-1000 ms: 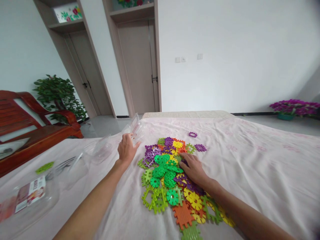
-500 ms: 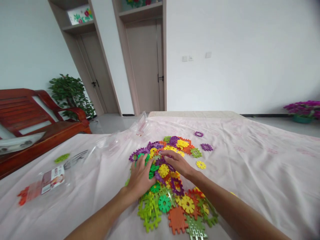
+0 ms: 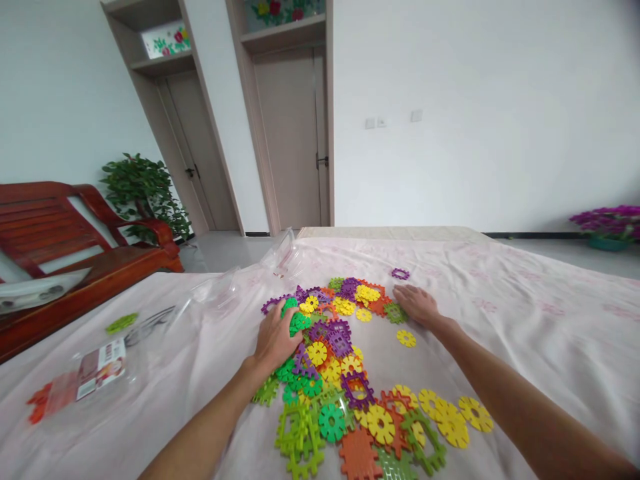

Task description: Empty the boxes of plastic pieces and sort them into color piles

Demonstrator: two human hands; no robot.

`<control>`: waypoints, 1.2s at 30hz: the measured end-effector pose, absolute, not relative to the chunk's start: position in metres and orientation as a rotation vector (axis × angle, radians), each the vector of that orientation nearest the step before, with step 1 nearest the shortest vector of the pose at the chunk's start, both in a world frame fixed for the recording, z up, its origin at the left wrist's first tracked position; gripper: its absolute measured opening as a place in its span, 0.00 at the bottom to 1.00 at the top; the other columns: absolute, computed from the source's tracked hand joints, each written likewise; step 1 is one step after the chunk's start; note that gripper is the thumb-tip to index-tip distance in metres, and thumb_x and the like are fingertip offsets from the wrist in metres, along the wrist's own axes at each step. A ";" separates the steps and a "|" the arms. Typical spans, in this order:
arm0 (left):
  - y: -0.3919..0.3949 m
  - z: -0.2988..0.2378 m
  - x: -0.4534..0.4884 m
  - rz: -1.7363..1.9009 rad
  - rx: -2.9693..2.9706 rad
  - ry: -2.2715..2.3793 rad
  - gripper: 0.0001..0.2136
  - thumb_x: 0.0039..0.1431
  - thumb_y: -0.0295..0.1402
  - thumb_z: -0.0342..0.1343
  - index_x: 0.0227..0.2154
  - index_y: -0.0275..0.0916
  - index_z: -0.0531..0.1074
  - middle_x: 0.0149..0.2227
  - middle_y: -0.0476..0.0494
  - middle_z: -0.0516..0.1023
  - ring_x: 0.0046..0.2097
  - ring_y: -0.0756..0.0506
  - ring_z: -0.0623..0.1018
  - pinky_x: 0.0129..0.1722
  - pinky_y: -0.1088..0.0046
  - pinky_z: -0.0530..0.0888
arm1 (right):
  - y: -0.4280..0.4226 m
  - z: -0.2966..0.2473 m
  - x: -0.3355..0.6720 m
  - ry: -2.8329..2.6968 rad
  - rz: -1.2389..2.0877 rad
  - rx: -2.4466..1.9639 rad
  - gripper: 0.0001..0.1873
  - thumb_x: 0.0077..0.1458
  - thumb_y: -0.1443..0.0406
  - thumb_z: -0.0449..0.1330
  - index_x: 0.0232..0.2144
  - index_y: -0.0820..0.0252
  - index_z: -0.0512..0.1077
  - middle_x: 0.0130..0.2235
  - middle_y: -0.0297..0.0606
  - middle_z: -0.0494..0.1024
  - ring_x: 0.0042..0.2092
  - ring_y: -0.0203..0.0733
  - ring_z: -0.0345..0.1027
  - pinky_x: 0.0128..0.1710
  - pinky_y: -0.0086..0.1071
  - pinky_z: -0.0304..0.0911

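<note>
A spread pile of plastic building pieces in purple, yellow, green and orange lies on the pink-white cloth, some square with notched edges, some round with slots. At the pile's left side my left hand (image 3: 276,339) rests with thumb and fingers apart against green slotted discs (image 3: 300,323). Out at the right of the pile, my right hand (image 3: 417,305) lies low on the cloth, fingers stretched out to the left. Just beyond its fingers is a purple ring piece (image 3: 401,274); a green square piece (image 3: 395,313) and a yellow disc (image 3: 406,339) lie close by.
Clear plastic packaging with a label (image 3: 101,369) lies at the left, holding orange pieces. Another clear container (image 3: 287,257) stands at the far left edge of the cloth. Several yellow discs (image 3: 451,421) lie front right. A wooden bench (image 3: 90,233) stands beyond.
My right hand has moved right, off the middle of the pile, and now covers the spot where a purple square piece lay. The left hand has shifted slightly left.
</note>
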State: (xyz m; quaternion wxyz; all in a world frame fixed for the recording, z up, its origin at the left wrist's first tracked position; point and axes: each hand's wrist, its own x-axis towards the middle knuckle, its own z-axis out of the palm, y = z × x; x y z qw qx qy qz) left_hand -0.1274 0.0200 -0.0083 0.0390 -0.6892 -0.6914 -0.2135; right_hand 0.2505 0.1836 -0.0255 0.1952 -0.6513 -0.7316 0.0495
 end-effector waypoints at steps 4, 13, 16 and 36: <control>0.033 -0.008 -0.125 -0.728 -2.195 -2.071 0.20 0.48 0.30 0.59 0.47 0.44 0.71 0.61 0.42 0.64 0.62 0.40 0.65 0.60 0.62 0.63 | 0.161 -0.027 0.201 -2.251 0.146 -1.607 0.25 0.64 0.51 0.46 0.57 0.50 0.69 0.59 0.42 0.69 0.61 0.52 0.58 0.60 0.50 0.51; 0.031 0.002 -0.106 -1.205 -2.494 -1.861 0.17 0.48 0.25 0.56 0.44 0.41 0.71 0.52 0.43 0.72 0.56 0.45 0.71 0.59 0.67 0.66 | 0.080 0.006 0.133 -2.380 0.828 -0.987 0.21 0.63 0.51 0.48 0.36 0.55 0.75 0.42 0.37 0.77 0.46 0.45 0.68 0.49 0.37 0.61; 0.015 0.013 -0.116 -1.270 -2.594 -1.831 0.17 0.57 0.33 0.54 0.50 0.43 0.68 0.52 0.45 0.73 0.55 0.46 0.72 0.57 0.70 0.67 | 0.065 0.012 0.135 -2.202 1.170 -0.907 0.26 0.62 0.45 0.48 0.28 0.59 0.71 0.28 0.33 0.73 0.32 0.40 0.65 0.33 0.31 0.62; -0.051 0.023 -0.271 0.130 -1.379 -2.578 0.18 0.65 0.31 0.39 0.48 0.37 0.73 0.52 0.30 0.69 0.44 0.39 0.79 0.40 0.64 0.74 | 0.070 -0.013 0.149 -1.954 0.967 -1.142 0.27 0.62 0.48 0.45 0.29 0.60 0.74 0.28 0.35 0.74 0.30 0.40 0.65 0.33 0.32 0.61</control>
